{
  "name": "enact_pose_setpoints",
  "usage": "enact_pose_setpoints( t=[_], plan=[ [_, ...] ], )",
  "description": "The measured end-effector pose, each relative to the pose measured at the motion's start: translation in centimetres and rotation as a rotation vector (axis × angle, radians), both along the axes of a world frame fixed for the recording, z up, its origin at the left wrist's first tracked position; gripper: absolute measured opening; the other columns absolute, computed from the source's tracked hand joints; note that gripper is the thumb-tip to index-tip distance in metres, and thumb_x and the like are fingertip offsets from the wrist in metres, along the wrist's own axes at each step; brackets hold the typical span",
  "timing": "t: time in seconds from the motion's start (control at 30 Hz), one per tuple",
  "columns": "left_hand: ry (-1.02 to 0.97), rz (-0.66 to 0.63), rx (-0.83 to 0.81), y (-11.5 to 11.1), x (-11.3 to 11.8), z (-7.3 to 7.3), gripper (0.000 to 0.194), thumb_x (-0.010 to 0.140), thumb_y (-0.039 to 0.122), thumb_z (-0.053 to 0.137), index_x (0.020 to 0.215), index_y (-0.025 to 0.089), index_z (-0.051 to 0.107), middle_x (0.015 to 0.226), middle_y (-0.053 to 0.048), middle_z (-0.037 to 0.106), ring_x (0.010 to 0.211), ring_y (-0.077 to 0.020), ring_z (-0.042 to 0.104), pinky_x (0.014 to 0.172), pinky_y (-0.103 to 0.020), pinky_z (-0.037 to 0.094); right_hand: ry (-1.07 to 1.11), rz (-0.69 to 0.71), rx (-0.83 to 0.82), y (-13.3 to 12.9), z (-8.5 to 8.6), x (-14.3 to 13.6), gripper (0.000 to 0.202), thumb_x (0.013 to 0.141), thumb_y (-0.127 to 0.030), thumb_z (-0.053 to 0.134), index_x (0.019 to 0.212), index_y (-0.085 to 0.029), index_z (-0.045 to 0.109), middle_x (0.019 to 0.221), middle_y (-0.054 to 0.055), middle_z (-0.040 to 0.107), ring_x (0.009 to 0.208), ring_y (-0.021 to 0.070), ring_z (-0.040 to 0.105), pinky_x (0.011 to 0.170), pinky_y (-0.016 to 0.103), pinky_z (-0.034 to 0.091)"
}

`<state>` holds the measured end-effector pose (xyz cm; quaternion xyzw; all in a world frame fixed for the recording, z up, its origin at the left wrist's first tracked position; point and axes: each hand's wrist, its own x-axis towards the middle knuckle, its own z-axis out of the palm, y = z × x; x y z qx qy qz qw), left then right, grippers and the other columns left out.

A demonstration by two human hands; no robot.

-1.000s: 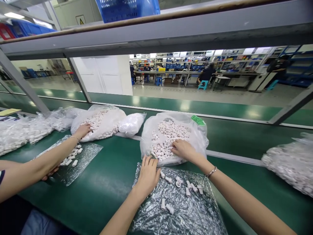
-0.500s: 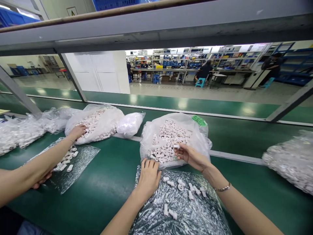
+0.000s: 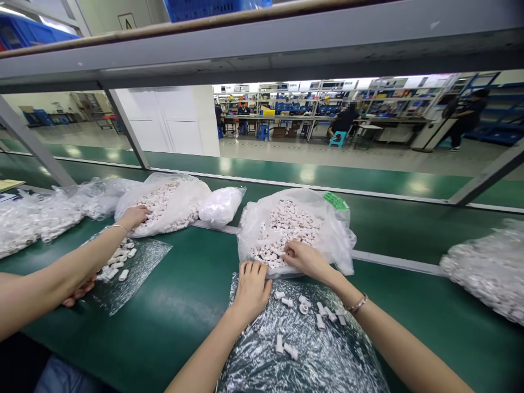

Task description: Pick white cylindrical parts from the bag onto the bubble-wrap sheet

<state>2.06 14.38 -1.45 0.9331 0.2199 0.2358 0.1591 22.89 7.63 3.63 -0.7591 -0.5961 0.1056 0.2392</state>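
Note:
My left hand (image 3: 251, 289) lies with its fingers stretched out at the near edge of an open plastic bag (image 3: 248, 229) heaped with small white tube-like fittings (image 3: 295, 218). My right hand (image 3: 307, 259) reaches into the near side of that heap. Its fingertips are drawn together among the fittings; whatever is between them is hidden. Below my hands a clear plastic sheet or flat bag (image 3: 319, 365) is spread on the green table, and several loose white fittings (image 3: 291, 351) rest on it.
At left, a co-worker's hand (image 3: 135, 216) reaches into another bag of fittings (image 3: 180, 199), above a clear sheet (image 3: 143, 267). A small white bag (image 3: 221, 206) stands between the two heaps. Filled bags (image 3: 487, 273) lie at right. A shelf (image 3: 262, 54) crosses overhead.
My right hand has lowered and shifted slightly left into the fittings; the white fitting it held up before is no longer visible in its fingers. My left hand stays at the bag's edge.

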Motion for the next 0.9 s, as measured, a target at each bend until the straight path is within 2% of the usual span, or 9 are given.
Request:
enact_pose_setpoints(
  t=[0.1, 0.17, 0.23, 0.3, 0.43, 0.53, 0.63, 0.73, 0.9],
  plan=[
    [0.003, 0.012, -0.002, 0.0, 0.0, 0.0, 0.021, 0.091, 0.021, 0.051, 0.112, 0.019, 0.053, 0.109, -0.009, 0.056, 0.107, -0.0273, 0.048, 0.103, -0.047, 0.035, 0.315, 0.011, 0.015, -0.7, 0.4, 0.7, 0.033, 0.095, -0.049, 0.046, 0.083, -0.020, 0.056, 0.067, -0.001, 0.052, 0.057, 0.0129, 0.045, 0.053, 0.024, 0.035],
    [0.006, 0.023, 0.005, 0.0, 0.1, 0.0, 0.021, 0.091, 0.021, 0.051, 0.112, 0.019, 0.053, 0.109, -0.008, 0.055, 0.107, -0.0264, 0.048, 0.103, -0.046, 0.035, 0.651, 0.009, 0.022, -1.4, 1.0, 1.2, 0.042, 0.097, -0.057, 0.039, 0.086, -0.020, 0.055, 0.057, -0.006, 0.039, 0.047, 0.0103, 0.030, 0.044, 0.022, 0.027],
    [0.013, 0.030, 0.011, 0.0, 0.1, -0.1, 0.021, 0.091, 0.021, 0.052, 0.111, 0.019, 0.053, 0.109, -0.007, 0.055, 0.107, -0.0260, 0.048, 0.103, -0.045, 0.036, 0.865, 0.005, 0.027, -1.7, 1.6, 1.6, 0.048, 0.096, -0.063, 0.035, 0.093, -0.020, 0.056, 0.054, -0.008, 0.030, 0.044, 0.0094, 0.018, 0.040, 0.022, 0.018],
    [0.015, 0.036, 0.014, 0.0, 0.2, -0.2, 0.020, 0.091, 0.020, 0.052, 0.111, 0.019, 0.053, 0.108, -0.007, 0.055, 0.106, -0.0258, 0.048, 0.103, -0.045, 0.036, 0.841, 0.006, 0.044, -1.5, 1.8, 1.6, 0.048, 0.096, -0.063, 0.036, 0.103, -0.020, 0.056, 0.057, -0.007, 0.037, 0.044, 0.0093, 0.020, 0.040, 0.022, 0.018],
    [0.008, 0.037, 0.013, 0.1, 0.2, -0.3, 0.020, 0.091, 0.021, 0.052, 0.111, 0.019, 0.053, 0.108, -0.007, 0.055, 0.106, -0.0261, 0.048, 0.103, -0.045, 0.036, 0.243, -0.013, 0.023, 0.3, 1.0, 1.1, 0.031, 0.094, -0.048, 0.048, 0.095, -0.020, 0.060, 0.075, 0.002, 0.057, 0.061, 0.0142, 0.048, 0.055, 0.025, 0.035],
    [0.001, 0.030, 0.011, 0.2, 0.2, -0.3, 0.021, 0.091, 0.021, 0.052, 0.112, 0.019, 0.053, 0.108, -0.007, 0.055, 0.106, -0.0260, 0.048, 0.102, -0.045, 0.037, 0.048, -0.046, 0.001, 1.6, -0.2, 0.6, 0.020, 0.084, -0.037, 0.063, 0.092, -0.019, 0.063, 0.079, 0.005, 0.062, 0.077, 0.0212, 0.056, 0.066, 0.028, 0.037],
    [-0.004, 0.024, 0.009, 0.2, 0.1, -0.2, 0.022, 0.090, 0.021, 0.053, 0.112, 0.019, 0.053, 0.109, -0.007, 0.055, 0.106, -0.0258, 0.048, 0.102, -0.044, 0.037, 0.085, -0.039, 0.008, 1.9, -0.6, 0.6, 0.020, 0.085, -0.038, 0.062, 0.091, -0.018, 0.063, 0.079, 0.005, 0.063, 0.079, 0.0218, 0.057, 0.068, 0.029, 0.039],
    [-0.001, 0.021, 0.005, 0.2, 0.1, -0.2, 0.021, 0.091, 0.021, 0.053, 0.112, 0.019, 0.053, 0.109, -0.007, 0.056, 0.106, -0.0258, 0.048, 0.101, -0.044, 0.037, 0.211, -0.009, 0.022, 1.0, 0.1, 1.0, 0.032, 0.095, -0.048, 0.047, 0.086, -0.019, 0.058, 0.076, 0.002, 0.060, 0.068, 0.0163, 0.054, 0.061, 0.026, 0.040],
    [0.005, 0.025, 0.007, 0.3, 0.2, -0.2, 0.022, 0.091, 0.020, 0.052, 0.112, 0.018, 0.053, 0.109, -0.007, 0.056, 0.106, -0.0263, 0.048, 0.101, -0.045, 0.037, 0.955, 0.014, -0.011, -0.9, 1.3, 1.1, 0.045, 0.092, -0.058, 0.051, 0.069, -0.021, 0.038, 0.057, -0.008, 0.030, 0.044, 0.0073, 0.019, 0.040, 0.021, 0.015]
  ],
)
